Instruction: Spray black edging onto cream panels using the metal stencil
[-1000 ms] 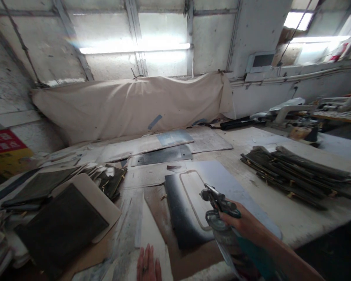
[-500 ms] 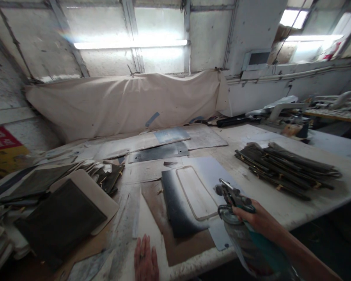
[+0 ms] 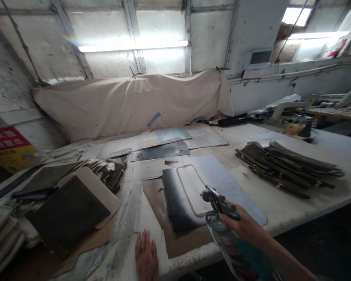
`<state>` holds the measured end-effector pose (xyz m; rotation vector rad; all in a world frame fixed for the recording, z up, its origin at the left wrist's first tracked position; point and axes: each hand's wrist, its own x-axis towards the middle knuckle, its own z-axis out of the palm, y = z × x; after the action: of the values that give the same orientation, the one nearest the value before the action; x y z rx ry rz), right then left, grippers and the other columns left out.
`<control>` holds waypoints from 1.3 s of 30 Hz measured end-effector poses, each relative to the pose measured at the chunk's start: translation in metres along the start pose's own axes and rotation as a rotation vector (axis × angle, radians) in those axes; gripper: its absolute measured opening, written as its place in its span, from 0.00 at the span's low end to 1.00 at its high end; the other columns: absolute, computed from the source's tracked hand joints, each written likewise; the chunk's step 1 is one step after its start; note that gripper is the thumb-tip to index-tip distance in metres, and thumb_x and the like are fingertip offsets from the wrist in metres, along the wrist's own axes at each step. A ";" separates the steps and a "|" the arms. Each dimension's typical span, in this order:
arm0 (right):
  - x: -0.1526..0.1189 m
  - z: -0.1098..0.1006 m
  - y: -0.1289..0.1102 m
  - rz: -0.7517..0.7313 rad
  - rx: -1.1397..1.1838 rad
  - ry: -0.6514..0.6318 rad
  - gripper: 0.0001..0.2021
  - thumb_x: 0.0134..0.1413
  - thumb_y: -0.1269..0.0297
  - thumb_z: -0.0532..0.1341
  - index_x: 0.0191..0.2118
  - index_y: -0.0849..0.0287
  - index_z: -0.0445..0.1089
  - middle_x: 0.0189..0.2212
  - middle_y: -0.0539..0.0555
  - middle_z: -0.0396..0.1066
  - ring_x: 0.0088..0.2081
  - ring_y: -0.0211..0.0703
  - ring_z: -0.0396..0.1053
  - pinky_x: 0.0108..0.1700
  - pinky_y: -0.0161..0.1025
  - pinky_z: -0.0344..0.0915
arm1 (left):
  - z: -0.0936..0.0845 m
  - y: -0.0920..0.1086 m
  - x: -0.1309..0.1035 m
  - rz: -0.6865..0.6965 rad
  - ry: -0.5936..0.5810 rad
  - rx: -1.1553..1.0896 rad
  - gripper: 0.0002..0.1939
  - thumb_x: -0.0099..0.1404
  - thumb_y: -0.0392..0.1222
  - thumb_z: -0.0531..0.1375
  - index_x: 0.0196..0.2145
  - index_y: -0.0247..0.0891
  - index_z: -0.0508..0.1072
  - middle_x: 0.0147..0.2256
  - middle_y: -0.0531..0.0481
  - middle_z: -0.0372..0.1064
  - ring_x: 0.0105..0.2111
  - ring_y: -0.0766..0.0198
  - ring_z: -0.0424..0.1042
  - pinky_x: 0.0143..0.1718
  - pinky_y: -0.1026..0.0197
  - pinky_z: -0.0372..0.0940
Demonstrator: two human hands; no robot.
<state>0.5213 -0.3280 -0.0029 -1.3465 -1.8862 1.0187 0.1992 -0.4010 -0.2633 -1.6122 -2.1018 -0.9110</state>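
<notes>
My right hand (image 3: 232,216) is wrapped round a spray gun (image 3: 218,201) with a cup hanging beneath it. The gun's nozzle points left over a flat panel (image 3: 175,207), dark along its left and lower sides and whitish towards the right. On the panel lies a rectangular outline frame (image 3: 190,191) with rounded corners. A pale sheet (image 3: 242,199) and a brown board (image 3: 175,246) show around and under the panel. My left hand (image 3: 146,253) rests flat at the table's front edge, fingers stretched out, a ring on one finger; it holds nothing.
Left of the panel lie a dark square piece (image 3: 73,212) on a beige backing and stacked pale pieces (image 3: 6,234). A pile of dark pieces with metal clips (image 3: 286,168) sits on the right. Behind hangs a beige cloth (image 3: 128,101); stained boards (image 3: 160,150) lie before it.
My right hand has moved the spray gun left, nearer the outline frame, uncovering more of the pale sheet. My left hand stays at the table edge. The view has shifted slightly.
</notes>
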 end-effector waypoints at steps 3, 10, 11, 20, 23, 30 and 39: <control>-0.002 0.001 -0.004 -0.004 0.000 -0.022 0.04 0.47 0.64 0.53 0.25 0.58 0.60 0.22 0.47 0.60 0.26 0.38 0.58 0.31 0.37 0.56 | -0.002 0.002 0.000 -0.004 0.005 -0.010 0.23 0.63 0.44 0.46 0.54 0.33 0.60 0.53 0.42 0.63 0.58 0.56 0.53 0.56 0.49 0.55; -0.010 -0.010 0.019 0.041 0.016 0.031 0.07 0.46 0.64 0.54 0.21 0.56 0.58 0.18 0.46 0.58 0.24 0.37 0.57 0.28 0.37 0.55 | -0.008 0.010 0.002 -0.016 0.027 -0.023 0.22 0.63 0.43 0.46 0.54 0.34 0.60 0.52 0.42 0.63 0.58 0.54 0.53 0.56 0.47 0.56; -0.013 -0.012 0.023 0.052 0.015 0.049 0.07 0.46 0.64 0.54 0.20 0.56 0.58 0.18 0.46 0.58 0.24 0.38 0.57 0.28 0.37 0.55 | -0.009 0.012 0.003 -0.015 0.021 -0.015 0.23 0.63 0.43 0.46 0.54 0.33 0.60 0.52 0.41 0.63 0.58 0.54 0.53 0.56 0.47 0.56; -0.038 -0.028 0.039 0.084 -0.014 0.097 0.05 0.47 0.63 0.54 0.24 0.57 0.60 0.22 0.49 0.63 0.28 0.42 0.61 0.34 0.41 0.58 | -0.015 0.018 0.005 0.021 -0.018 0.045 0.23 0.64 0.43 0.45 0.52 0.27 0.62 0.51 0.38 0.64 0.58 0.54 0.52 0.56 0.47 0.55; -0.044 -0.023 0.042 0.075 -0.001 0.078 0.04 0.48 0.65 0.54 0.26 0.58 0.61 0.24 0.50 0.63 0.29 0.41 0.60 0.34 0.41 0.58 | -0.016 0.021 0.006 0.027 -0.014 0.046 0.23 0.64 0.43 0.45 0.52 0.27 0.62 0.51 0.38 0.64 0.58 0.54 0.52 0.56 0.47 0.56; -0.058 -0.006 0.036 0.025 0.082 0.009 0.03 0.48 0.67 0.54 0.28 0.59 0.63 0.26 0.50 0.65 0.30 0.40 0.60 0.34 0.38 0.59 | -0.016 0.022 0.004 0.016 -0.004 0.043 0.23 0.64 0.42 0.45 0.52 0.27 0.62 0.51 0.37 0.63 0.57 0.53 0.53 0.56 0.47 0.55; -0.070 -0.002 0.045 0.018 0.143 -0.012 0.04 0.49 0.65 0.56 0.29 0.59 0.65 0.29 0.52 0.69 0.33 0.43 0.64 0.37 0.39 0.61 | -0.018 0.025 0.002 -0.016 0.026 -0.019 0.23 0.63 0.43 0.46 0.54 0.33 0.60 0.52 0.40 0.62 0.58 0.53 0.53 0.56 0.46 0.55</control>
<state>0.5662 -0.3861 -0.0427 -1.2791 -1.7769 1.1498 0.2198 -0.4076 -0.2416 -1.5863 -2.0978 -0.9542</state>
